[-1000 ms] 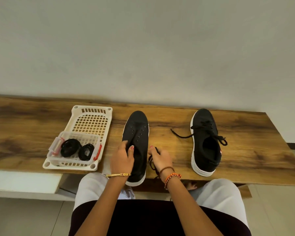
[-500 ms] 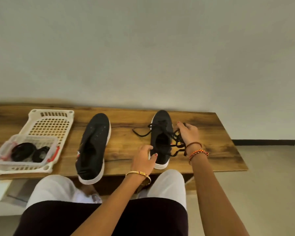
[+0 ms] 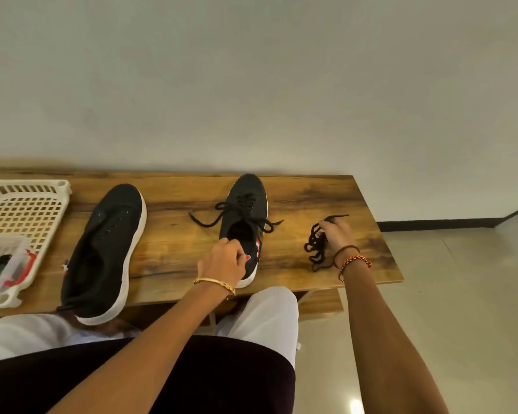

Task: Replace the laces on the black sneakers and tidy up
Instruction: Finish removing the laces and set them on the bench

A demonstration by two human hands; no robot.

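two sneakers: black knit, white soles, long axes toward wall
laced sneaker [image 3: 245,222]: left hand [image 3: 223,261] fingers curled on its heel collar
unlaced sneaker [image 3: 105,252]: left of that hand
loose lace [image 3: 316,246]: bunched cord, pinched by right hand [image 3: 335,234] on wooden table [image 3: 174,234]

This is looking like a room in a home. A person is sitting at a low wooden bench [image 3: 174,234] that is standing against a plain pale wall [image 3: 251,85], with glossy floor tiles [image 3: 461,324] and a dark skirting board [image 3: 437,225] running alongside. Everyday sneakers [image 3: 102,252] and a white plastic household basket [image 3: 24,213] are resting on the bench top.
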